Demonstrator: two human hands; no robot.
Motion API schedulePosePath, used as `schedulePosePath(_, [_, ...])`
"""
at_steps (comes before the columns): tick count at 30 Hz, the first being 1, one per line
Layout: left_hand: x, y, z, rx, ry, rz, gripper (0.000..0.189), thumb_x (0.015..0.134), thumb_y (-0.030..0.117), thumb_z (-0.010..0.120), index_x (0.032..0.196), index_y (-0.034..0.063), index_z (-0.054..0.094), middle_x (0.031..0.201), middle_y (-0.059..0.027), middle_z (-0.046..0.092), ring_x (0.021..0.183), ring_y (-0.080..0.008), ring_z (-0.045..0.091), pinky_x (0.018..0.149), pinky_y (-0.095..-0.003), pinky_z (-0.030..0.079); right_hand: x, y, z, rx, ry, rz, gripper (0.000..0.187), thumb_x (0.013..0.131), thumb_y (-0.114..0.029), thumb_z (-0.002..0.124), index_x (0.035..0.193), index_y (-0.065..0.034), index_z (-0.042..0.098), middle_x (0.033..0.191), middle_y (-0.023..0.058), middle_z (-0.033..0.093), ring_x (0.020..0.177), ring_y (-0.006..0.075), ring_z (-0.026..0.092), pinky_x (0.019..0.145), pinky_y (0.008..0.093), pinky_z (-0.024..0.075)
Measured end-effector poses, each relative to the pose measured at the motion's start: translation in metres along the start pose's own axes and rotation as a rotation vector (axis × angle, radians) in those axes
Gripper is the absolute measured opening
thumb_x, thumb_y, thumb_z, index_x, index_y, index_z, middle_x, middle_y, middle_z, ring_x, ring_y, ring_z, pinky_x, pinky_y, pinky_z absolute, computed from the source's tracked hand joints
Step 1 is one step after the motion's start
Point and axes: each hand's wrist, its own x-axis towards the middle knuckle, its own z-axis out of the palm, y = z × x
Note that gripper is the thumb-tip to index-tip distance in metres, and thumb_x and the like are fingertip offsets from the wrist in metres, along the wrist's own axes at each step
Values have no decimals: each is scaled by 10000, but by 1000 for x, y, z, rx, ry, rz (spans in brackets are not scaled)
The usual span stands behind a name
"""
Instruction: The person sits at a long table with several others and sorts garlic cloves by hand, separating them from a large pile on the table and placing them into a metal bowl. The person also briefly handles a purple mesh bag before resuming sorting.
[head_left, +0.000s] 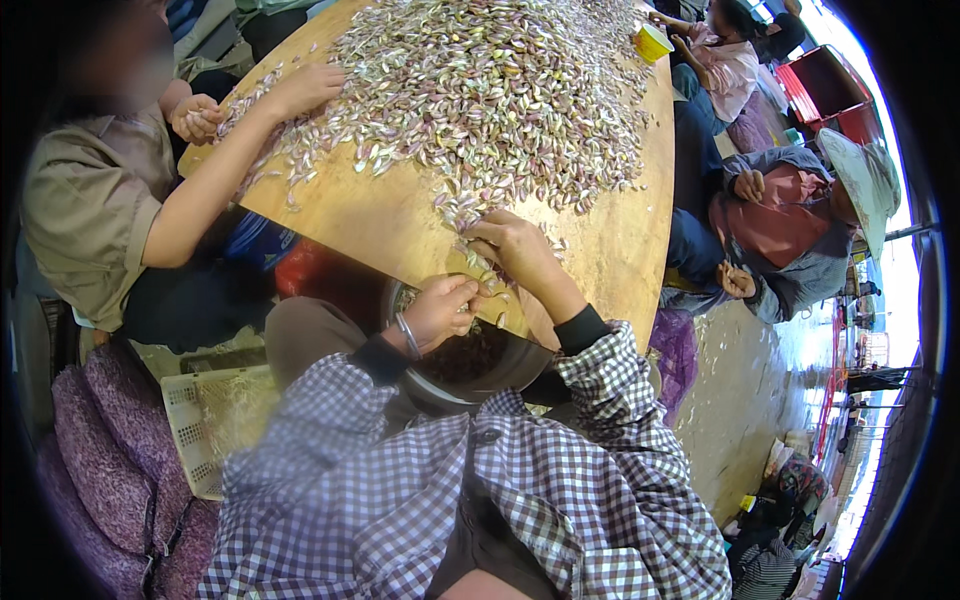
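A large heap of unpeeled, purplish garlic cloves (495, 90) covers the far part of a wooden table (360, 217). My right hand (514, 247) is at the near tip of the heap, its fingers bent down onto cloves at the table's edge. Just left of it, my left hand (442, 311), with a metal bangle on the wrist, is closed at the fingertips near a few cloves; whether it grips one is hidden. Some cloves (501, 319) are at the table's edge between the hands. Below stands a round metal basin (517, 367) with dark matter inside.
At the left a co-worker's arm (210, 180) reaches to the heap. Purple mesh sacks (105, 457) and a pale plastic basket (180, 435) stand lower left. A yellow tub (652, 43) is on the table's far right. More people sit at the right, near a red crate (855, 124).
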Motion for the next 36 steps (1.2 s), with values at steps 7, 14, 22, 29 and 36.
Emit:
schedulePosePath(7, [0,1,0,7,36,27,200,1021,181,439,1036,11,542,806,-9,496,523,-44,340,483,-200,284,7,15,2,-214,35,146,155,809,-149,688,944,-75,676,853,119,639,741,324,629,664,404,519])
schedulePosePath(14, [-7,9,14,-144,136,56,211,1029,216,431,1035,41,548,834,-17,515,579,-51,382,521,-198,315,-17,-7,-20,540,-118,382,181,837,-129,711,1005,-60,705,856,100,689,729,185,652,679,301,515])
schedulePosePath(22, [0,3,6,-122,54,45,187,1030,211,441,1060,50,532,867,-30,509,606,-80,397,560,-214,363,16,-37,27,-231,-116,30,162,795,-69,576,944,-75,640,863,94,587,867,283,628,700,401,532])
schedulePosePath(29, [3,0,0,-60,24,32,184,1031,216,439,1006,54,523,790,-4,475,564,-69,372,521,-214,326,7,-20,32,-313,6,173,124,863,-184,605,893,-65,587,837,122,593,756,337,622,646,436,519])
schedulePosePath(36, [0,5,7,-234,125,68,226,1032,259,448,1030,51,535,812,-26,509,571,-69,380,515,-215,321,-11,-37,-10,191,-27,213,155,833,-133,677,918,-23,607,790,137,615,687,312,610,623,383,496])
